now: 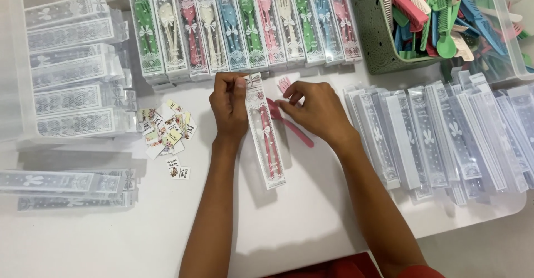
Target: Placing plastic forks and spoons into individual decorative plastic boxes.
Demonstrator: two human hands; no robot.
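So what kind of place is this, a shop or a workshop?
Most likely a small home packing table for party favours. A row of filled cutlery boxes lines the back, stacks of empty clear boxes wait nearby, and a pile of small paper labels lies beside the left hand.

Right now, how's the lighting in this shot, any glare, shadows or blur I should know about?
Head view: even, bright light; the white table looks near overexposed. Soft shadows fall beside the forearms and under the clear box between the left hand and right hand. Mild glare on the clear sleeves at right. The edges look slightly soft, the centre sharp.
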